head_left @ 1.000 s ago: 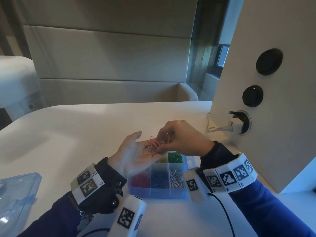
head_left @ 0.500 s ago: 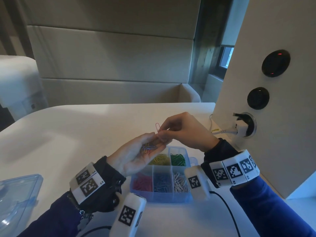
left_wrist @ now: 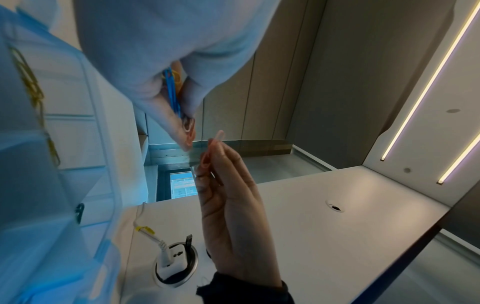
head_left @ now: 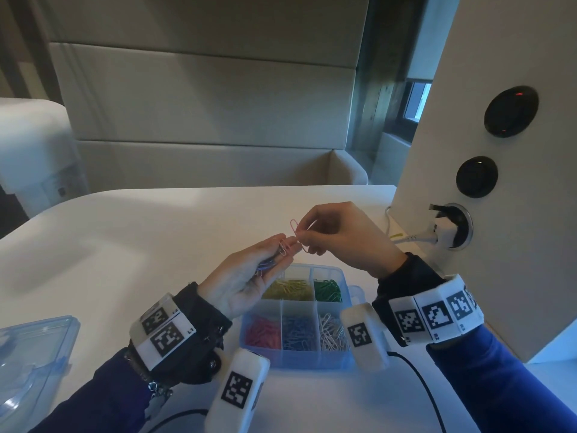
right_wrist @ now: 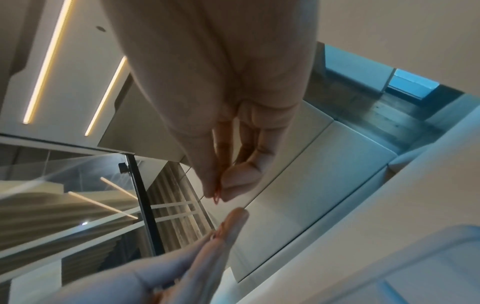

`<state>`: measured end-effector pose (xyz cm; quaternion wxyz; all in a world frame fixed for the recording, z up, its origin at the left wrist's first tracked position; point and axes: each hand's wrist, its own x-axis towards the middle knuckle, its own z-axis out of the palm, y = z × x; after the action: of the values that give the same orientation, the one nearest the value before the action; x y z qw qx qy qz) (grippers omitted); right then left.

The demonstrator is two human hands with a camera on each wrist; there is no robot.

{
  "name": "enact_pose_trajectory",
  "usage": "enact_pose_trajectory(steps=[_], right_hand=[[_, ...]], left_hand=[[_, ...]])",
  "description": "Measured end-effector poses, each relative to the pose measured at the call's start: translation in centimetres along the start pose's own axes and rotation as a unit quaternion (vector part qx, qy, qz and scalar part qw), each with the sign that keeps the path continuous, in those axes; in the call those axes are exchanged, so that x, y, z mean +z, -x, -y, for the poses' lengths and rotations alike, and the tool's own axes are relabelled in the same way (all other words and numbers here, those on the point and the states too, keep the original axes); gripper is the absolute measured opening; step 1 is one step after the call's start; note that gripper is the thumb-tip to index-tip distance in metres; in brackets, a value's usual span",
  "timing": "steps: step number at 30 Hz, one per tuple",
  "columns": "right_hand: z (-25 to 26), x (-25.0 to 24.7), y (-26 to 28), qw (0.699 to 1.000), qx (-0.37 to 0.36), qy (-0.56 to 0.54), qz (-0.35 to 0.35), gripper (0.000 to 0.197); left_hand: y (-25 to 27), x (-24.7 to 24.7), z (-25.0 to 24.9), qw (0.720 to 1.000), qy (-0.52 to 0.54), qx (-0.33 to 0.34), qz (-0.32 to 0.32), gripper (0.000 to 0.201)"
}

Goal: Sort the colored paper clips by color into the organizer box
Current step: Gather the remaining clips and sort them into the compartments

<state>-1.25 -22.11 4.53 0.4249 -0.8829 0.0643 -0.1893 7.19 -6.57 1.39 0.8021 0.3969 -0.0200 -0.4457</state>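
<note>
Right hand (right_wrist: 233,115) fingertips (right_wrist: 207,185) pinching a red clip (right_wrist: 217,195), just above left hand (right_wrist: 187,265) fingertips.

Dim, cool light is seen on the table (head_left: 156,245); wrist views are blurred, bent at edges, with glowing ceiling strips (left_wrist: 426,82)

Beige padded bench (head_left: 203,98) behind white table (head_left: 140,239), small window (head_left: 416,103)

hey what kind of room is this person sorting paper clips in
Probably an office or lounge booth: a white table backed by a padded bench, round power sockets in the side panel, and recessed strip lights overhead.
</note>
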Motion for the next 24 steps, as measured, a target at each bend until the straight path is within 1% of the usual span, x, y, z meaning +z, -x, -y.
enact_pose_trajectory(steps=[5,10,13,17,21,24], right_hand=[[-0.1,1.3,0.2,0.997,-0.009,0.078,-0.002,0.009],[0.5,1.7,0.5,0.987,-0.039,0.153,-0.036,0.009],[0.8,1.7,0.7,0.979,-0.057,0.191,-0.028,0.009],[0.7,2.2,0.8,0.973,-0.052,0.225,-0.007,0.008],[1.0,1.8,0.8,0.979,-0.037,0.200,0.013,0.010],[1.6,1.5,1.0,0.991,-0.024,0.132,0.025,0.007]], left_hand=[[0.3,0.4,0.3,0.999,-0.029,0.010,-0.027,0.019],[0.7,0.9,0.6,0.999,-0.034,0.010,-0.015,0.017],[0.9,1.0,0.6,0.999,-0.041,0.014,-0.003,0.016],[0.9,1.0,0.6,0.998,-0.061,0.017,0.007,0.019],[0.9,0.8,-0.1,0.999,-0.045,0.028,0.008,0.018],[0.8,0.5,-1.3,0.999,-0.009,0.037,0.021,0.022]])
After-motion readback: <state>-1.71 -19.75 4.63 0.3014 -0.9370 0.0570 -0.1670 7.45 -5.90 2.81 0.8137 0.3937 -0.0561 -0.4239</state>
